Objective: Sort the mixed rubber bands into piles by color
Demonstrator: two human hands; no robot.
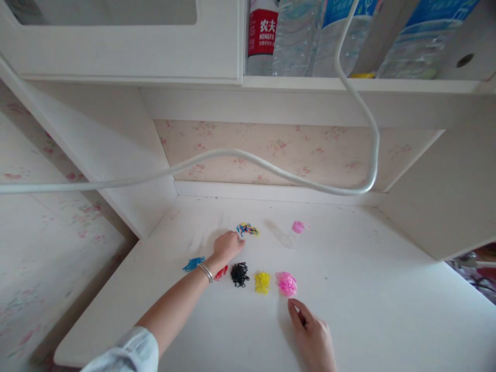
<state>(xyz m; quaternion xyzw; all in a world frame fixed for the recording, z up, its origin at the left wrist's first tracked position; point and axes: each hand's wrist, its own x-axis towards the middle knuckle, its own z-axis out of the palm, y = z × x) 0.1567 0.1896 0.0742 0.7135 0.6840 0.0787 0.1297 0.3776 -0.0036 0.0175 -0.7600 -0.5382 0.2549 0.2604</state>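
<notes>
My left hand (228, 246) reaches to the near edge of a small mixed-colour pile of little elastic bands (248, 229). Its fingers are bent closed, and whatever they pinch is hidden. Under and beside that forearm lie a blue pile (194, 264) and a partly covered red pile (221, 272). A black pile (240, 274), a yellow pile (262, 282) and a pink pile (287, 283) continue the row to the right. Just below the pink pile rests my right hand (311, 330), thumb and index finger pressed together; I cannot make out anything between them.
A small clear container with a pink lid (298, 227) stands at the back of the white desk (368, 310). A white cable (240, 153) hangs across the view. Water bottles (263, 36) fill the shelf above, and side panels (437, 191) bound the desk.
</notes>
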